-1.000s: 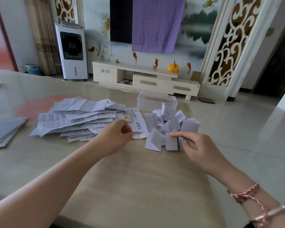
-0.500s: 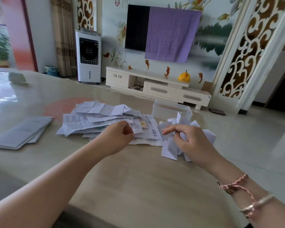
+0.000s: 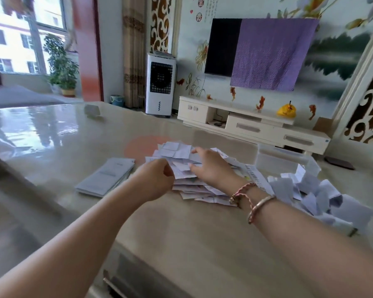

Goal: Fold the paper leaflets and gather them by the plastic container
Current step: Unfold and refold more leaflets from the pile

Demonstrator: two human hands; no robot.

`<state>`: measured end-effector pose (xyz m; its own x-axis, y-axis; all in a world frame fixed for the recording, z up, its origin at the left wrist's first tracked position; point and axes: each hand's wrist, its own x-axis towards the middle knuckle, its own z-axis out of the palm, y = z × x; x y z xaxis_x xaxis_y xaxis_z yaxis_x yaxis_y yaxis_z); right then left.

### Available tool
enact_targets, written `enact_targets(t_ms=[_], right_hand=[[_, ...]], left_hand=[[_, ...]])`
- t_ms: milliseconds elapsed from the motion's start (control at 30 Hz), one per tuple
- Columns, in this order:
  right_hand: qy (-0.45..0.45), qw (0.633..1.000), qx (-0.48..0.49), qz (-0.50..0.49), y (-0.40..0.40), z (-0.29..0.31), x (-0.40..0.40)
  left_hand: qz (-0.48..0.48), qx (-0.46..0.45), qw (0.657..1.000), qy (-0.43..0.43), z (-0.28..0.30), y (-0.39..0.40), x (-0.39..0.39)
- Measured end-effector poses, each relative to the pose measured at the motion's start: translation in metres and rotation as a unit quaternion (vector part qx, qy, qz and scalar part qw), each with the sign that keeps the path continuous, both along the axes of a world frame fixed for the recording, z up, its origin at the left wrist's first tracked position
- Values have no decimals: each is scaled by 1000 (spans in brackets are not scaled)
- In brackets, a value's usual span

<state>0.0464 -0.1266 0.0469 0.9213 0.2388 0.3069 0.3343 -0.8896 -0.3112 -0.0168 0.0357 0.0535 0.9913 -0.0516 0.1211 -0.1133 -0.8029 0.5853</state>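
A heap of unfolded white leaflets (image 3: 177, 150) lies on the table (image 3: 181, 233) ahead of me. My left hand (image 3: 153, 181) is curled at the heap's near left edge, fingers pinching the edge of a sheet. Over the top of the same heap reaches my right hand (image 3: 211, 166), fingers spread and touching the sheets. Folded leaflets (image 3: 314, 194) are piled at the right, in front of the clear plastic container (image 3: 278, 158).
A flat stack of grey booklets (image 3: 108, 176) lies left of the heap. A small white object (image 3: 92, 110) sits far back on the table. The table's right edge runs close behind the folded pile. Beyond are a TV cabinet and an air cooler.
My right hand left the folded pile and crossed left onto the unfolded heap. My left hand stayed at the heap's edge. The camera turned left.
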Motion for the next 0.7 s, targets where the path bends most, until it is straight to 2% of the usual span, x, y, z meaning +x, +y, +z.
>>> enact_targets(t_ms=[233, 333, 400, 533, 700], right_hand=[[-8, 992, -100, -74, 33, -16, 55], [-43, 991, -105, -77, 35, -20, 54], [-78, 993, -67, -58, 33, -21, 46], [-92, 991, 95, 4, 15, -16, 7], [-34, 964, 256, 57, -22, -11, -61]], left_hand=[[39, -17, 999, -10, 0, 31, 10], [38, -25, 999, -14, 0, 36, 12], [39, -38, 998, -21, -1, 37, 13], [31, -69, 997, -29, -5, 35, 17], [29, -18, 998, -49, -1, 22, 10]])
